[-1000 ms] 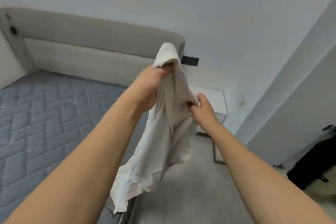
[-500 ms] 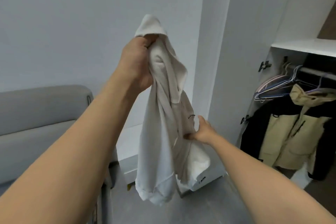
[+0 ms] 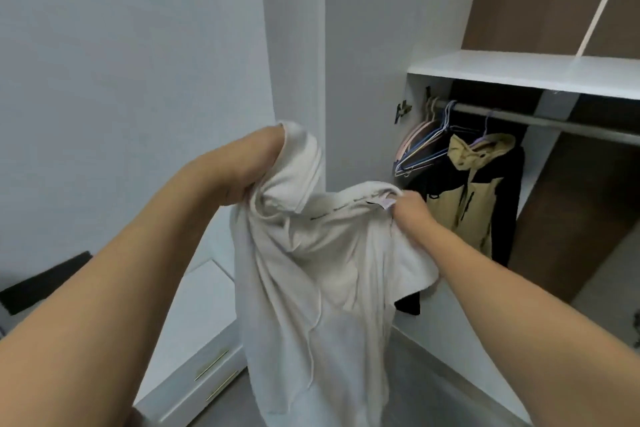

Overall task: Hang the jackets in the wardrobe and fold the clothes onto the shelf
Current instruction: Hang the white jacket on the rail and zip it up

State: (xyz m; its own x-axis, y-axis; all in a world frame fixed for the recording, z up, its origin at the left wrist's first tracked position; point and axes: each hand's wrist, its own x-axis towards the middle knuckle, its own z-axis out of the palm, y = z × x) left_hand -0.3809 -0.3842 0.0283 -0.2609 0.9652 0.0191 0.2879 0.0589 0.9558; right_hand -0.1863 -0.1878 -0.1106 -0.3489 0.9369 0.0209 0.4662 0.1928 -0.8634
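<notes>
A cream-white garment (image 3: 311, 288) hangs in the air in front of me, held at its top by both hands. My left hand (image 3: 256, 166) grips a bunched fold of it at the upper left. My right hand (image 3: 410, 210) pinches its neckline beside a small label. Behind, the open wardrobe has a metal rail (image 3: 540, 120) with a tan and black jacket (image 3: 481, 191) hanging on it and several bare wire hangers (image 3: 424, 146) to its left. A white shelf (image 3: 519, 71) runs above the rail.
The wardrobe's open white door (image 3: 363, 62) stands behind the garment. A white bedside cabinet (image 3: 197, 340) with brass drawer pulls stands low at the left. A black plate (image 3: 45, 282) is on the grey wall at the far left. Grey floor lies below.
My view has swung right from the bed to the open wardrobe. My right hand moved up from the garment's middle to its neckline, and the left hand has come lower.
</notes>
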